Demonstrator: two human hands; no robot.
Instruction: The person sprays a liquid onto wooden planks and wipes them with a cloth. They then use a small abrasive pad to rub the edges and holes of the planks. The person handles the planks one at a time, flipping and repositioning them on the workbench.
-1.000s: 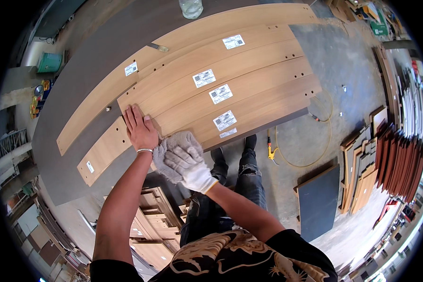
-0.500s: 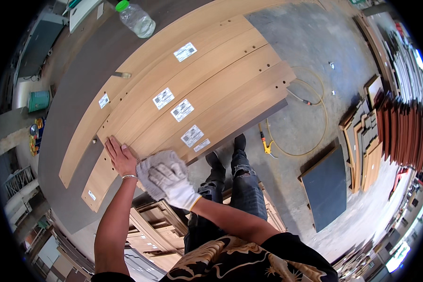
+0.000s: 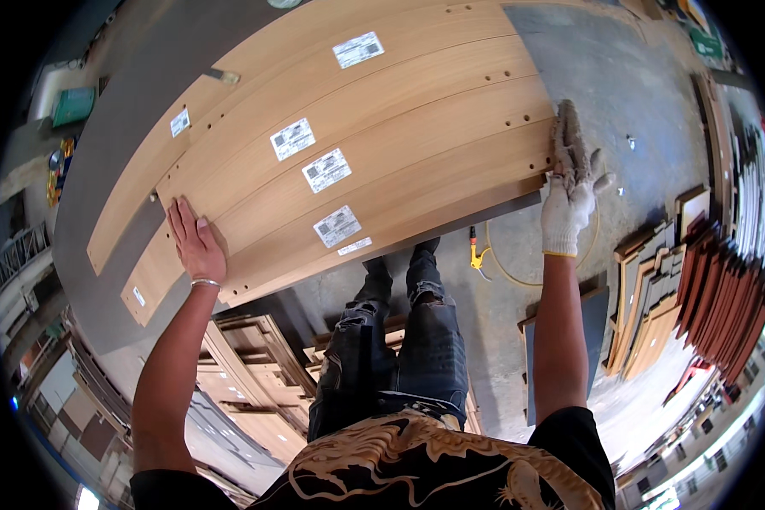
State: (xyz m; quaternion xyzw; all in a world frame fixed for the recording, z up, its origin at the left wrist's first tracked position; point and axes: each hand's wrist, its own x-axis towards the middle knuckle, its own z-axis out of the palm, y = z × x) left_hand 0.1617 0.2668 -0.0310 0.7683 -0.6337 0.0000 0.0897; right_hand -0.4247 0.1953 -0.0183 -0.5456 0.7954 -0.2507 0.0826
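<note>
Several light wood-coloured boards (image 3: pixel 416 127) lie side by side, with small dark holes at their ends and white labels on top. My bare left hand (image 3: pixel 197 242) rests flat on them near their left ends, fingers stretched out. At the opposite ends, my right hand (image 3: pixel 569 200) wears a white knitted glove, greyish at the fingers. It is upright against the board ends with a grey cloth (image 3: pixel 563 132), which shows only as a narrow fuzzy strip beside the fingers; the rest is hidden.
Under the boards is a dark grey panel (image 3: pixel 119 204). A metal-ended tool (image 3: pixel 223 76) lies on the far board. A yellow air gun (image 3: pixel 478 255) with a hose lies on the floor to the right. Stacked panels (image 3: pixel 646 289) stand farther right, and wooden pieces (image 3: pixel 259 365) lie below the left arm.
My right hand has swept with the cloth from beside my left hand to the boards' right ends. My left hand stays flat near the left ends. The view has shifted.
</note>
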